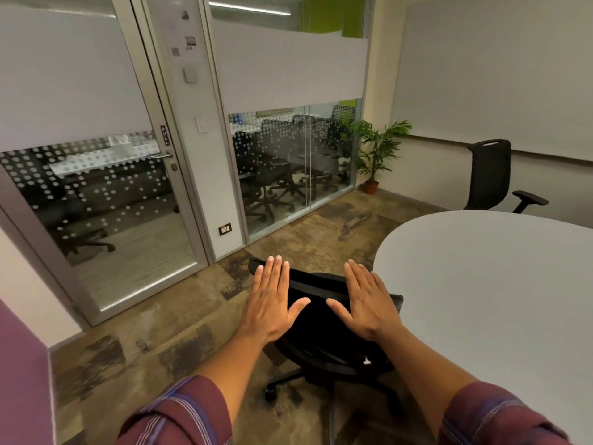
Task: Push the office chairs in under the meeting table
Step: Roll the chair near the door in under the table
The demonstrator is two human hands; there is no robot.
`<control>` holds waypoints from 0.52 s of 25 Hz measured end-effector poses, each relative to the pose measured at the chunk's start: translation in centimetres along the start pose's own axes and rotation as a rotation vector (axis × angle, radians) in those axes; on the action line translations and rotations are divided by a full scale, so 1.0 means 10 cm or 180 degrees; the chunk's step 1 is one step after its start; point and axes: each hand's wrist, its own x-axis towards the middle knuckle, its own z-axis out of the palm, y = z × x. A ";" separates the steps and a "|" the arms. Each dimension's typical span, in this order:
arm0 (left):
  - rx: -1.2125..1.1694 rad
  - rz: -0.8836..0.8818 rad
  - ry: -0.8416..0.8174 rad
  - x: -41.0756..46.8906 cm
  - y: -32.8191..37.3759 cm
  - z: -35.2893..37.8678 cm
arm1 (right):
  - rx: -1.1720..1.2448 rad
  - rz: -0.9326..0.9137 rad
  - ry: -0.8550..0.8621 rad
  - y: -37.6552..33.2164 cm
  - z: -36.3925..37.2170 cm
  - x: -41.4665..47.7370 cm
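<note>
A black office chair (321, 335) stands right below me at the left edge of the pale grey meeting table (500, 284), its seat partly out from under the top. My left hand (272, 300) and my right hand (365, 303) are stretched out flat over the chair's back, palms down, fingers spread, holding nothing. I cannot tell whether they touch it. A second black chair (491, 175) with armrests stands at the table's far side, near the wall.
A glass door (106, 175) marked PULL and glass partitions run along the left and far sides. A potted plant (373, 155) stands in the far corner. Patterned carpet (179, 316) spreads between the chair and the door.
</note>
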 end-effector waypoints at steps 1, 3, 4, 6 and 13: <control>-0.0044 0.0020 -0.0049 0.17 0.00 0.03 | 0.0026 0.0047 -0.0087 0.07 0.03 0.11; -0.0163 0.0003 -0.0299 0.48 -0.04 0.07 | 0.0057 0.0128 -0.0180 0.17 0.08 0.30; -0.0225 -0.0015 -0.0505 0.62 -0.07 0.07 | 0.0072 0.0142 -0.0241 0.21 0.10 0.37; -0.0280 0.0006 -0.0917 0.87 -0.13 0.05 | 0.0118 0.0162 -0.0446 0.27 0.12 0.48; -0.0380 0.0379 -0.1297 1.19 -0.28 0.01 | 0.0015 0.0540 -0.0987 0.40 0.12 0.63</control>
